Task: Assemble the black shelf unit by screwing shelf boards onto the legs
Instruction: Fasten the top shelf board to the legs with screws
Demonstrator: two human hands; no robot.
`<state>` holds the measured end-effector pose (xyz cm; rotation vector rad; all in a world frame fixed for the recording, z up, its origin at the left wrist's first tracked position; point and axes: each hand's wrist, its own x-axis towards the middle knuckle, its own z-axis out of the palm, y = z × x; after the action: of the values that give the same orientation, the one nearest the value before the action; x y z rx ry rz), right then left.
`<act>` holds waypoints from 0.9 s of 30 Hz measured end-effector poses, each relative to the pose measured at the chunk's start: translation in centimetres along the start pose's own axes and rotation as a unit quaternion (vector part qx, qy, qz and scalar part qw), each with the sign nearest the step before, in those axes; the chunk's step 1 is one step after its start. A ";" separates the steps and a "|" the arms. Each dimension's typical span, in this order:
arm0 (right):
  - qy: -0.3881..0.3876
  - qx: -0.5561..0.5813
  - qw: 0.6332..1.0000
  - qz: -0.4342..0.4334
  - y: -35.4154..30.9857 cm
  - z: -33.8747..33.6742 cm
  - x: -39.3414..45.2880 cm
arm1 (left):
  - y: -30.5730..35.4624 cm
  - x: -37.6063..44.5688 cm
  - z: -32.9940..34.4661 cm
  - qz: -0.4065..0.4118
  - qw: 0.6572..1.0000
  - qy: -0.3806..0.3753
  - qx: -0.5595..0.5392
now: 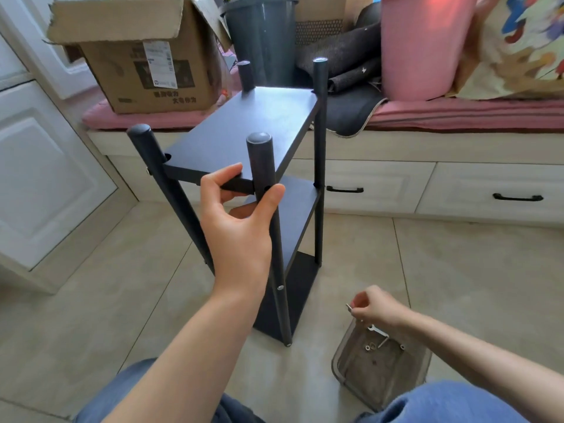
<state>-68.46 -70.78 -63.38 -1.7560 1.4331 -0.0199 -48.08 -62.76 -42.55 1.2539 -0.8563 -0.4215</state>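
So the tall black shelf unit with round pole legs (244, 184) is standing on the beige tile floor (457, 270) right in front of the window bench with the pink cushion (457, 114), long axis straight up and down, legs pointing at the ceiling with their capped ends poking above the top board. Three flat black shelf boards are on it as far as I can see: the top one (244, 129), a middle one and one near the floor. Looks light but tippy to me, narrow footprint, rigid poles, and those smooth round legs would probably slide in your grip, so grabbing where a board meets a leg seems the smart spot. That's what the left hand (238, 215) is doing: fingers and thumb curled round the near front leg (262, 166) and the front edge of the top board, pinching the joint steady. The right hand (375, 306) is down low, just above the clear plastic parts tub (381, 370) on the floor by the knee, fingertips pinching a small silver metal piece (348, 307), a screw or a hex key, can't tell which. Few little washers and another silver tool still in the tub. My guess is that corner gets fastened next.
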 end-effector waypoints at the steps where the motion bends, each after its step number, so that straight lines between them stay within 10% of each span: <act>1: 0.002 0.033 0.999 -0.021 -1.9 -1.2 -1.2 | 0.0 0.0 -0.1 -0.002 1.000 0.001 -0.001; 11: 0.002 0.225 0.954 -0.200 -19.1 -8.2 -13.8 | 0.7 -0.1 -1.1 -0.045 0.999 -0.019 -0.005; 27: 0.233 0.202 0.920 -0.242 -23.4 -7.3 -14.1 | 1.3 -0.1 -1.1 -0.109 0.990 0.002 -0.091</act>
<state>-58.23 -64.02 -37.88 -1.7651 1.1496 -0.9862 -47.50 -61.56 -41.39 1.1819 -0.6620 -0.6577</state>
